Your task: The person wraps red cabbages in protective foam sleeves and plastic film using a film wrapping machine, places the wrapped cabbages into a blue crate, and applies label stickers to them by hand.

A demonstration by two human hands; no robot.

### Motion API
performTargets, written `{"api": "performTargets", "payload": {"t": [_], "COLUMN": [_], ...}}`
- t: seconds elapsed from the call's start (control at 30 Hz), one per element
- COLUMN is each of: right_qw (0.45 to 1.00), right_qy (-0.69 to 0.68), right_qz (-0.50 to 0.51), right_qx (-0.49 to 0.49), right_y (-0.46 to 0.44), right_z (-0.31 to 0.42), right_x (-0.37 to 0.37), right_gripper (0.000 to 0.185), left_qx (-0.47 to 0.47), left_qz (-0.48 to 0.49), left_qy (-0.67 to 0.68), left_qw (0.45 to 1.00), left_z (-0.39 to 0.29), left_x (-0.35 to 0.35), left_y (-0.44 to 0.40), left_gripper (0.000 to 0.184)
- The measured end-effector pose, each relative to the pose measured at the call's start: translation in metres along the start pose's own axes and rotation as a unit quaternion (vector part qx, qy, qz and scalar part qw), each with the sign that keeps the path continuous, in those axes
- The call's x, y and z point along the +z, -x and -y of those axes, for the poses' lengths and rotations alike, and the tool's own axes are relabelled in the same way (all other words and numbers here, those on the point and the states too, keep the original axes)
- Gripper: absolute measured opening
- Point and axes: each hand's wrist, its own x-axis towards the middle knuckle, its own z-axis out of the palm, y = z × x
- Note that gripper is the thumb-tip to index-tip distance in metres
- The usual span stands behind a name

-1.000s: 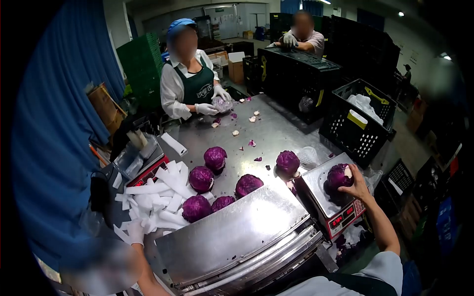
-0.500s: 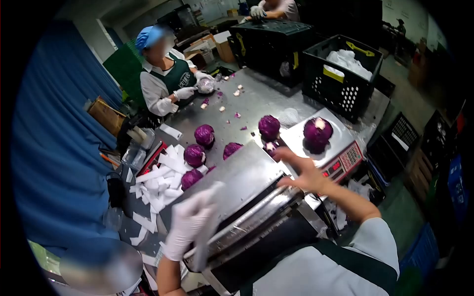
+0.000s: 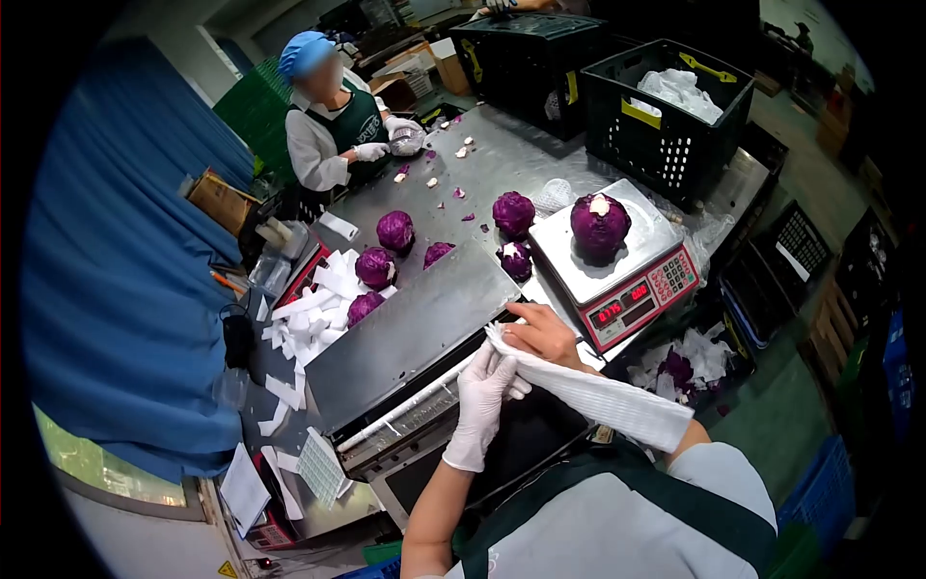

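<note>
My left hand (image 3: 484,400), in a white glove, pinches the end of a white ribbed foam sleeve (image 3: 622,405). My bare right hand (image 3: 546,336) is closed at that same end, its fingers bent against the foam. The rest of the sleeve trails right across my right forearm. Both hands are over the near edge of a metal-topped machine (image 3: 415,328). Beyond them, a purple cabbage (image 3: 600,230) with a pale cut stem sits on a red-framed scale (image 3: 637,299) with lit digits. A smaller purple cabbage (image 3: 514,261) lies left of the scale.
More purple cabbages (image 3: 394,232) stand on the metal table (image 3: 463,183), near a pile of white foam strips (image 3: 328,299). A black crate (image 3: 666,125) holds white material. Across the table, a co-worker (image 3: 338,135) in gloves handles a wrapped round item (image 3: 406,141).
My hands have come together at the sleeve's end; the right hand drew back from near the scale. The sleeve now stretches rightward. The view has shifted slightly.
</note>
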Motion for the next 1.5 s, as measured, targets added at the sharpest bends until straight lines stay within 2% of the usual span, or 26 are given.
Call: {"api": "performTargets", "payload": {"t": [0.1, 0.17, 0.2, 0.3, 0.33, 0.4, 0.43, 0.47, 0.5, 0.53, 0.57, 0.63, 0.73, 0.8, 0.83, 0.87, 0.93, 1.0, 1.03, 1.07, 1.13, 1.2, 1.23, 1.33, 1.4, 1.5], "right_qw": [0.955, 0.837, 0.787, 0.608, 0.624, 0.711, 0.738, 0.837, 0.833, 0.959, 0.907, 0.965, 0.946, 0.883, 0.813, 0.721, 0.726, 0.694, 0.864, 0.961, 0.901, 0.934, 0.944, 0.96, 0.938, 0.903], "right_qy": [-0.185, -0.307, -0.384, -0.479, -0.545, -0.271, -0.29, -0.16, 0.182, 0.17, 0.06, 0.041, 0.1, 0.065, -0.02, -0.103, -0.218, -0.339, -0.199, -0.026, -0.276, -0.231, -0.206, -0.197, -0.241, -0.31], "right_qz": [-0.022, -0.025, -0.061, 0.064, 0.201, 0.477, 0.473, 0.275, 0.412, 0.209, 0.123, -0.044, -0.066, -0.006, 0.017, 0.041, -0.073, -0.146, 0.06, 0.151, 0.007, -0.014, 0.07, 0.172, 0.241, 0.263], "right_qx": [0.232, 0.453, 0.478, 0.63, 0.523, 0.44, 0.384, 0.445, 0.32, 0.089, 0.399, 0.255, 0.302, 0.465, 0.581, 0.684, 0.648, 0.618, 0.458, 0.232, 0.335, 0.272, 0.249, 0.103, 0.07, 0.137], "right_y": [0.002, 0.005, 0.011, 0.04, 0.042, 0.013, 0.036, 0.041, 0.024, 0.066, 0.012, 0.001, -0.015, -0.017, -0.012, -0.009, 0.011, 0.003, 0.013, 0.024, 0.025, 0.002, -0.008, -0.032, -0.038, -0.038], "right_z": [-0.001, -0.015, -0.031, -0.072, -0.074, -0.072, -0.111, -0.109, -0.13, -0.196, -0.178, -0.221, -0.263, -0.275, -0.286, -0.288, -0.276, -0.229, -0.221, -0.212, -0.165, -0.098, -0.068, -0.007, 0.018, 0.05], "right_x": [-0.024, -0.045, -0.048, -0.07, -0.085, -0.11, -0.111, -0.116, -0.125, -0.127, -0.146, -0.152, -0.137, -0.123, -0.119, -0.117, -0.105, -0.115, -0.125, -0.134, -0.134, -0.137, -0.143, -0.126, -0.11, -0.078], "right_gripper": [0.013, 0.019, 0.016, 0.016, 0.023, 0.029, 0.029, 0.022, 0.024, 0.025, 0.025, 0.027, 0.033, 0.043, 0.046, 0.05, 0.049, 0.039, 0.035, 0.035, 0.046, 0.046, 0.044, 0.039, 0.039, 0.033], "left_qx": [0.046, 0.065, 0.086, 0.072, 0.053, 0.048, 0.039, 0.031, 0.019, -0.011, 0.024, 0.107, 0.162, 0.109, 0.05, 0.035, 0.115, 0.098, 0.188, 0.278, 0.213, 0.233, 0.109, -0.089, -0.171, -0.078], "left_qz": [-0.102, -0.079, -0.053, -0.031, -0.039, -0.026, 0.015, 0.056, 0.067, 0.061, 0.014, -0.108, -0.253, -0.221, -0.038, -0.065, -0.1, -0.055, -0.063, -0.05, -0.035, -0.021, 0.02, -0.035, -0.164, -0.11], "left_qy": [-0.14, -0.122, -0.103, 0.093, 0.141, 0.114, 0.078, 0.041, -0.027, -0.091, -0.172, -0.318, -0.44, -0.559, -0.657, -0.659, -0.541, -0.632, -0.518, -0.4, -0.181, -0.151, 0.089, 0.307, 0.512, 0.445], "left_qw": [0.984, 0.987, 0.99, 0.993, 0.988, 0.992, 0.996, 0.997, 0.997, 0.994, 0.985, 0.936, 0.847, 0.792, 0.752, 0.749, 0.827, 0.766, 0.832, 0.872, 0.959, 0.96, 0.99, 0.947, 0.825, 0.885], "left_z": [0.011, 0.031, 0.039, 0.02, 0.01, -0.002, 0.0, -0.005, -0.009, -0.014, -0.006, 0.017, 0.04, 0.061, 0.059, 0.063, 0.079, 0.08, 0.085, 0.091, 0.059, 0.051, 0.057, 0.063, 0.039, 0.07], "left_x": [0.015, 0.005, 0.001, 0.029, 0.035, 0.04, 0.039, 0.046, 0.059, 0.076, 0.08, 0.082, 0.08, 0.065, 0.061, 0.075, 0.079, 0.073, 0.067, 0.062, 0.072, 0.059, 0.049, 0.03, 0.025, -0.032], "left_y": [-0.001, -0.008, -0.012, -0.027, -0.032, -0.05, -0.061, -0.072, -0.083, -0.092, -0.114, -0.172, -0.272, -0.32, -0.327, -0.321, -0.304, -0.287, -0.267, -0.246, -0.177, -0.126, -0.102, -0.036, 0.001, 0.041], "left_gripper": [0.021, 0.02, 0.019, 0.024, 0.026, 0.03, 0.028, 0.027, 0.024, 0.024, 0.022, 0.019, 0.024, 0.03, 0.051, 0.045, 0.043, 0.038, 0.033, 0.028, 0.029, 0.059, 0.071, 0.086, 0.082, 0.079]}}
